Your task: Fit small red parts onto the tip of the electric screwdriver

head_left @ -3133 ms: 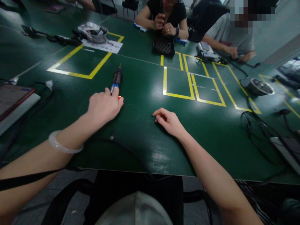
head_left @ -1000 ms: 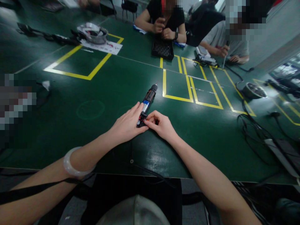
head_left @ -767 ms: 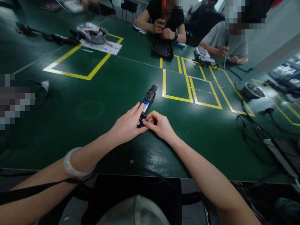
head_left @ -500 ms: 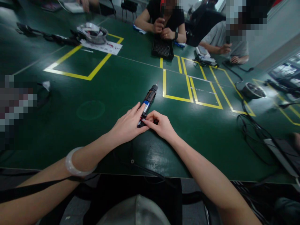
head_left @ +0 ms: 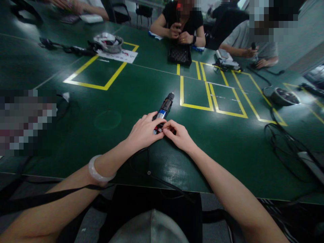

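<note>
An electric screwdriver (head_left: 165, 105) lies on the green table, its thin bit pointing away from me. Part of its casing is open, showing a blue and silver motor body and red bits near the rear end. My left hand (head_left: 144, 130) is closed around the rear part from the left, thumb near the back end. From the right, my right hand (head_left: 180, 135) pinches thumb and forefinger together at the open rear end. What lies between those fingertips is too small to make out. A black cable (head_left: 162, 184) runs along the table near the front edge.
Yellow tape outlines (head_left: 197, 107) mark the table. A bowl of parts (head_left: 110, 43) sits on a paper sheet at the far left. Across the table a person holds a tool over a black tray (head_left: 180, 55). Another round bowl (head_left: 285, 97) and tangled cables (head_left: 283, 145) lie right.
My view has swung slightly, so the scene sits further right. My left forefinger has bent inward across the screwdriver's body. My right fingers stay pinched at its rear end.
</note>
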`<control>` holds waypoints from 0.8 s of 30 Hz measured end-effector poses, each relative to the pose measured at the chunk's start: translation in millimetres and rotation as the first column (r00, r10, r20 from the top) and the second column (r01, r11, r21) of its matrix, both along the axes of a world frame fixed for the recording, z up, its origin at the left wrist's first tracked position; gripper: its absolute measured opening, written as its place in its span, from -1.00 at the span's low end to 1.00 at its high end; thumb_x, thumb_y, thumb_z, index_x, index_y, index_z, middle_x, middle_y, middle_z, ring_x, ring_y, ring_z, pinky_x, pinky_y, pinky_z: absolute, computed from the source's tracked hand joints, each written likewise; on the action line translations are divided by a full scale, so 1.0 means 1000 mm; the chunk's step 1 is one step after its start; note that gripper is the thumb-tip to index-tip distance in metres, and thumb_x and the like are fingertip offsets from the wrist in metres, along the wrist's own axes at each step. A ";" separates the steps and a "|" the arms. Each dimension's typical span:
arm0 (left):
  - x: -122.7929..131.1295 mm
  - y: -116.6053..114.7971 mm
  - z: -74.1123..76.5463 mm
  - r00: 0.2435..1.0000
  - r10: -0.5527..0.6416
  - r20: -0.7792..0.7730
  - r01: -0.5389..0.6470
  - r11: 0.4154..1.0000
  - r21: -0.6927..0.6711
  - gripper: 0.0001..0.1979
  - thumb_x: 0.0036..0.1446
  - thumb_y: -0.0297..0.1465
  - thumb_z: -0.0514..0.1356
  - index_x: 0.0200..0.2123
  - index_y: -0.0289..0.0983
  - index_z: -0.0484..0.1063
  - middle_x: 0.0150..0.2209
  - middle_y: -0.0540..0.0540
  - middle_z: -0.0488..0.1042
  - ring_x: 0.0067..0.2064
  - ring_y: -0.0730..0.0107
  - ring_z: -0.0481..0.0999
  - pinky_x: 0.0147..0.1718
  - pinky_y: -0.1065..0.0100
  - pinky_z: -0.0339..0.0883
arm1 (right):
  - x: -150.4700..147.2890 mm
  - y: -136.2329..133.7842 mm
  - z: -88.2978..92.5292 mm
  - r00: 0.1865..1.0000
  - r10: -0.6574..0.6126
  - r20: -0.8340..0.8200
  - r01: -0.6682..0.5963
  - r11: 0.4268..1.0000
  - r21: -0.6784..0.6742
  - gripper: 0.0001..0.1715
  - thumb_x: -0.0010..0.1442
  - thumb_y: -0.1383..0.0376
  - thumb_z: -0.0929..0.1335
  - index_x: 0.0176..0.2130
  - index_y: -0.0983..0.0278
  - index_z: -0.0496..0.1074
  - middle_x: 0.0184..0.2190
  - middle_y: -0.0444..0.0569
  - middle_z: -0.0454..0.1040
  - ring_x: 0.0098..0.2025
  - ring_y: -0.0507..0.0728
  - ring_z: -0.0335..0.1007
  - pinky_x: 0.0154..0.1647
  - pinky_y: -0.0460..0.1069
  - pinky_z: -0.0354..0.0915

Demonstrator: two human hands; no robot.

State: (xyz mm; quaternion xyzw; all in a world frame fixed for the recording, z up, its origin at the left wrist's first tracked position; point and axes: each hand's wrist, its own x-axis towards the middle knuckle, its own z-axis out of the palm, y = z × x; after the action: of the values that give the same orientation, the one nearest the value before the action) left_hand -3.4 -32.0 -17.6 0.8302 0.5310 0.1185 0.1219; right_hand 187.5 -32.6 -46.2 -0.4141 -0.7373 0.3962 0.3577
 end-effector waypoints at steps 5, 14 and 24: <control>0.000 0.000 -0.002 1.000 0.006 -0.007 -0.005 0.999 0.047 -0.58 0.22 -0.21 0.23 0.15 -0.08 0.51 0.31 -0.17 0.30 0.12 -0.04 0.44 0.10 0.02 0.36 | 0.001 0.000 0.000 1.000 0.009 -0.010 -0.009 1.000 0.021 -0.90 0.29 0.27 0.33 -0.23 0.25 0.42 -0.35 -0.13 0.45 -0.33 0.04 0.36 -0.25 -0.05 0.25; -0.001 0.000 0.001 1.000 0.011 -0.003 -0.011 0.999 0.039 -0.56 0.24 -0.20 0.22 0.17 -0.08 0.51 0.31 -0.16 0.31 0.14 -0.01 0.45 0.10 0.05 0.36 | 0.005 0.002 -0.001 1.000 0.022 0.018 -0.023 0.999 0.028 -0.89 0.30 0.29 0.32 -0.21 0.25 0.44 -0.32 -0.10 0.47 -0.32 0.05 0.38 -0.21 -0.03 0.28; -0.007 0.008 0.000 0.999 0.023 -0.042 -0.021 0.999 0.043 -0.53 0.22 -0.19 0.22 0.20 -0.04 0.49 0.33 -0.13 0.30 0.20 0.00 0.43 0.14 0.04 0.35 | 0.005 0.002 -0.002 0.999 0.029 -0.043 -0.028 0.999 0.020 -0.87 0.30 0.29 0.32 -0.13 0.25 0.42 -0.30 -0.10 0.48 -0.27 0.05 0.42 -0.18 -0.03 0.32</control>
State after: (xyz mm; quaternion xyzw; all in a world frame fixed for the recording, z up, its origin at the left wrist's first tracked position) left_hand -10.6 -24.3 -17.8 0.8290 0.5399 0.1134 0.0913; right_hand 192.9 -30.7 -48.3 -0.3913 -0.7390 0.4032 0.3718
